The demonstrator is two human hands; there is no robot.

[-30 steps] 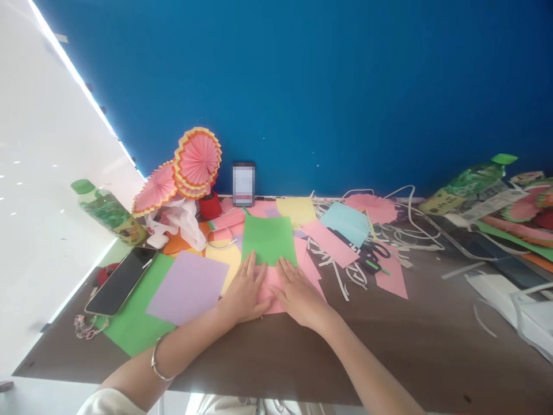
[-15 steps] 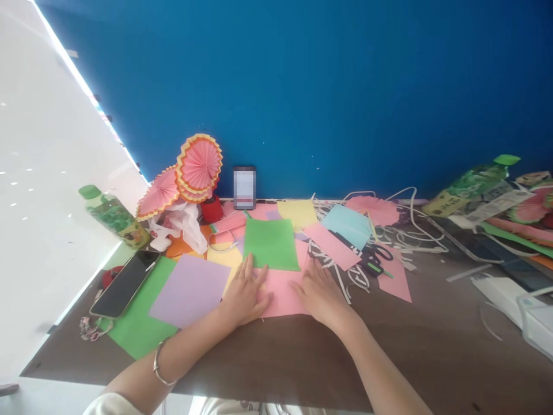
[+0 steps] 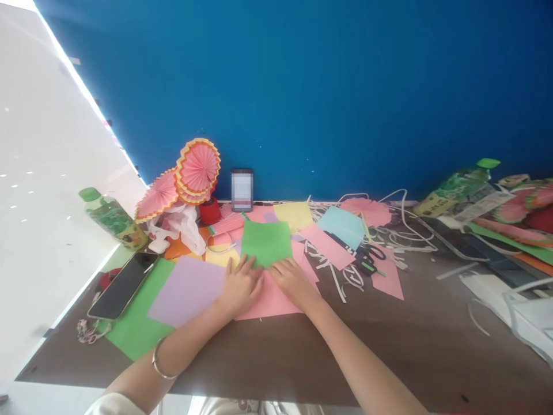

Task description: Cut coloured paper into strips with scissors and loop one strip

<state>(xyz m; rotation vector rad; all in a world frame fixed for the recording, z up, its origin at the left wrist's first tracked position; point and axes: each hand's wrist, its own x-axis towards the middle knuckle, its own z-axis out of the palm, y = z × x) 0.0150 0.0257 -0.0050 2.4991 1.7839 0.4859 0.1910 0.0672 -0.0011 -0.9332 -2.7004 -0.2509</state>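
matt pink paper (image 3: 276,297) on a seemingly wood-grain table (image 3: 302,357).

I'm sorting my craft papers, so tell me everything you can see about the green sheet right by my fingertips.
The green sheet is a plain, matte rectangle of what looks like thin craft paper, with no print. It lies flat on the table, its long sides running roughly left to right, on top of a pink sheet and other coloured papers. Its near edge is at the fingertips of the left hand and the right hand, which seem to press or fold it there. Whether it is already creased cannot be told.
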